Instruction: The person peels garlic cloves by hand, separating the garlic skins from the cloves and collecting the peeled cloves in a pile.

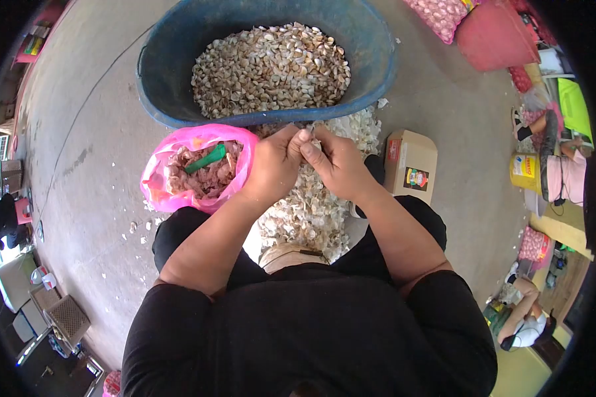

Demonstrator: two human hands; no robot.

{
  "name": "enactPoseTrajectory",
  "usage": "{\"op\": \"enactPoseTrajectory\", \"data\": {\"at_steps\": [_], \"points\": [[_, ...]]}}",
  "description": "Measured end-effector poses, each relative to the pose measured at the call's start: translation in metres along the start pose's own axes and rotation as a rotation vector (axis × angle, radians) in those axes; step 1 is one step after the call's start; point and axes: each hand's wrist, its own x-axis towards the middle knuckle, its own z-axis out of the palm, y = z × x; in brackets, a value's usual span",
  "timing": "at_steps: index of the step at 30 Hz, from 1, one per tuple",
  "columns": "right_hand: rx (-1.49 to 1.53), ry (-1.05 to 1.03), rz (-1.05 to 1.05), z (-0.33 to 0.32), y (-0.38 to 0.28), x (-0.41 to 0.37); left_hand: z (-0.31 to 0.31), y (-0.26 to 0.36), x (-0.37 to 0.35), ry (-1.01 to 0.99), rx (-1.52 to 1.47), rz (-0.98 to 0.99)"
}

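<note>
My left hand (276, 163) and my right hand (339, 165) meet in front of me, fingertips pinched together. Whatever small thing they hold is mostly covered by the fingers. Just beyond them stands a large blue tub (155, 106) with many unpeeled garlic cloves (271, 69) in it. Close by my left hand is an open pink plastic bag (153, 169), holding reddish-brown skins and a green strip (206, 159). Pale garlic skins (304, 218) lie heaped below my hands, between my legs.
On the right stands a cardboard box (414, 155) with a picture label. Farther right are a red tub (496, 36), a net sack of garlic (440, 13), a yellow bucket (524, 169) and other seated people. Plastic crates (66, 317) stand at the left. Skin scraps dot the concrete floor.
</note>
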Motion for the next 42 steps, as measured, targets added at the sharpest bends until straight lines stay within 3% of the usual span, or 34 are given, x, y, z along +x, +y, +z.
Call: {"op": "enactPoseTrajectory", "data": {"at_steps": [4, 10, 12, 15, 20, 23, 24, 28, 31, 32, 35, 36, 39, 42], "points": [[0.134, 0.083, -0.063, 0.007, 0.002, -0.002, -0.001, 0.0, 0.002, -0.189, -0.184, -0.098], [0.215, 0.126, -0.133, 0.006, -0.003, -0.006, 0.013, -0.002, -0.005, -0.066, -0.765, -0.394], [0.22, 0.148, -0.151, 0.007, 0.003, -0.004, 0.01, 0.009, -0.003, -0.036, -0.729, -0.421], [0.618, 0.062, 0.24, 0.002, 0.003, 0.001, -0.005, -0.002, 0.009, -0.129, -0.629, -0.364], [0.486, 0.001, 0.188, -0.009, 0.007, 0.002, -0.017, 0.002, 0.01, -0.175, -0.614, -0.264], [0.392, -0.004, 0.205, -0.01, 0.007, 0.004, -0.02, 0.009, 0.01, -0.331, -0.383, -0.096], [0.372, 0.016, 0.217, -0.008, 0.007, 0.004, -0.02, 0.007, 0.01, -0.352, -0.392, -0.124], [0.178, -0.077, 0.157, -0.011, 0.003, 0.002, -0.021, -0.001, 0.011, -0.324, -0.271, -0.053], [0.158, -0.083, 0.105, -0.012, 0.005, 0.002, -0.019, 0.002, 0.011, -0.321, -0.123, 0.11], [0.167, -0.076, 0.117, -0.013, 0.004, 0.002, -0.022, 0.009, 0.01, -0.357, -0.005, 0.114], [0.259, -0.003, 0.141, -0.008, 0.009, 0.004, -0.02, 0.014, 0.003, -0.372, -0.133, 0.042], [0.258, 0.014, 0.139, -0.005, 0.011, 0.003, -0.015, 0.01, 0.004, -0.33, -0.207, 0.011], [0.251, 0.044, 0.139, -0.003, 0.009, 0.004, -0.017, 0.013, 0.006, -0.253, 0.136, 0.215], [0.26, 0.049, 0.138, -0.003, 0.005, 0.002, -0.013, 0.015, 0.001, -0.135, 0.231, 0.327]]}}
